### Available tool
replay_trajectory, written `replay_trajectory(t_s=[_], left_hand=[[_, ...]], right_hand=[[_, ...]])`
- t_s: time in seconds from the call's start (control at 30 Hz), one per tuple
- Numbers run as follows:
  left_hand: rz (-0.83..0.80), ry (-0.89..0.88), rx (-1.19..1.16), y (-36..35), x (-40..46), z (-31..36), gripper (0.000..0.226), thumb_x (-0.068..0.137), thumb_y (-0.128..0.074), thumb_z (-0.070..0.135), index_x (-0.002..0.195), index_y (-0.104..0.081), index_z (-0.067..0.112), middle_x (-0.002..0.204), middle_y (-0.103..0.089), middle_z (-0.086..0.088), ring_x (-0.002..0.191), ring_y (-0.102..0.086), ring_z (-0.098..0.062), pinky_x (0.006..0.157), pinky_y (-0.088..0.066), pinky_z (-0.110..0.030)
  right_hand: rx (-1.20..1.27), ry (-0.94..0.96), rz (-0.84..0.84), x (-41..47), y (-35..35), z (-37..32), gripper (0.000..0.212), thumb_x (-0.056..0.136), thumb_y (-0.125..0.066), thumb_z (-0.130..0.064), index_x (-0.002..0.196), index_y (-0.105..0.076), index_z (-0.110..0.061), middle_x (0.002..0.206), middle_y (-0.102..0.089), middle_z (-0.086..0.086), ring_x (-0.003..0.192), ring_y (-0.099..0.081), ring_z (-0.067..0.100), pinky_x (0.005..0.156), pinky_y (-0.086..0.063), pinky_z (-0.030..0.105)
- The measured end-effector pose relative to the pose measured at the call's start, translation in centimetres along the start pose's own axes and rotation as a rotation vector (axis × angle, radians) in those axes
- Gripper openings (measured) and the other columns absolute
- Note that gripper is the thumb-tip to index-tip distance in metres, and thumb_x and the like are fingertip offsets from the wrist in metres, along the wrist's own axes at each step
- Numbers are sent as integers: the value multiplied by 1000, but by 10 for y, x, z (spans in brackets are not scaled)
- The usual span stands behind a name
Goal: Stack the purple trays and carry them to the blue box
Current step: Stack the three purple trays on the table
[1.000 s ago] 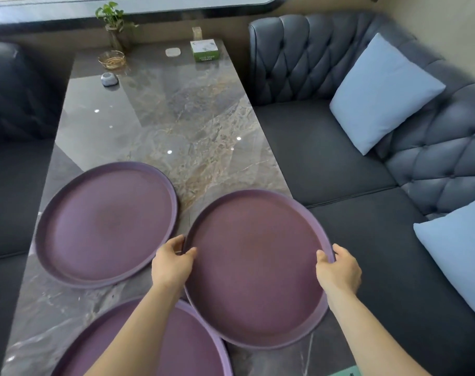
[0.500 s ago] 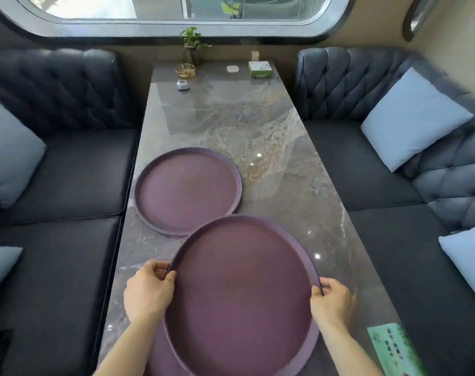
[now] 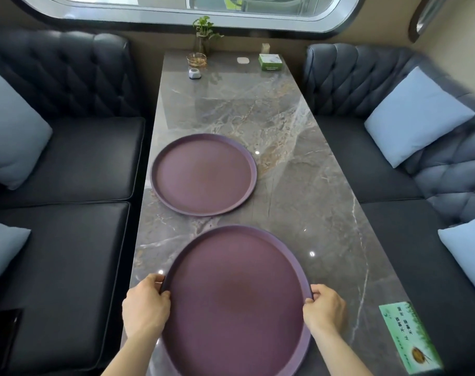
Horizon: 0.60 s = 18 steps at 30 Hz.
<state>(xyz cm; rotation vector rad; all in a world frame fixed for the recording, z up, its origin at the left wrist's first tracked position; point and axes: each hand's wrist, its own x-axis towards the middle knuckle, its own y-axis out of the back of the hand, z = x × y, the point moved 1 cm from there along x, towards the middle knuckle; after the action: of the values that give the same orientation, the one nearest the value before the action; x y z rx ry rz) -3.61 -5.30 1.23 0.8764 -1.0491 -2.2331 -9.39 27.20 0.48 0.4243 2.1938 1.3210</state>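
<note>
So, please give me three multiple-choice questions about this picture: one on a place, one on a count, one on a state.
1. Where does the far purple tray lie?
A. on the marble table
B. on the right sofa
C. on the window sill

2. How many purple trays are plainly in view?
A. one
B. two
C. four

3. How is the near purple tray held?
A. by the left hand only
B. by no hand
C. by both hands at its rim

Answers:
1. A, it lies flat on the marble table, on its left side.
2. B, one far, one near.
3. C, the left hand and the right hand grip opposite edges.
</note>
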Motion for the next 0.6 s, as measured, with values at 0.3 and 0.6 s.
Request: replay_trajectory(t_s=[0.3,0.6], left_hand=[[22,-35,15,-5,5,-3,27,81,-68,12,101,-74,28,91,-77,5,90,-67,-28,75,-49,-34],[33,-12,30,-5,8,-2,26,79,-68,12,99,-74,28,91,-76,4,83,-63,-26,70,-46,-33]], right_hand=[[-17,18,12,-1,1,6,29,82,-67,-4,105,-75,-20,97,-75,4,92,-67,31,76,-56,34],[-35,40,-14,0,0,10,30,83,-66,-5,107,-74,-21,98,-74,1,91,-67,28,73,-53,31]])
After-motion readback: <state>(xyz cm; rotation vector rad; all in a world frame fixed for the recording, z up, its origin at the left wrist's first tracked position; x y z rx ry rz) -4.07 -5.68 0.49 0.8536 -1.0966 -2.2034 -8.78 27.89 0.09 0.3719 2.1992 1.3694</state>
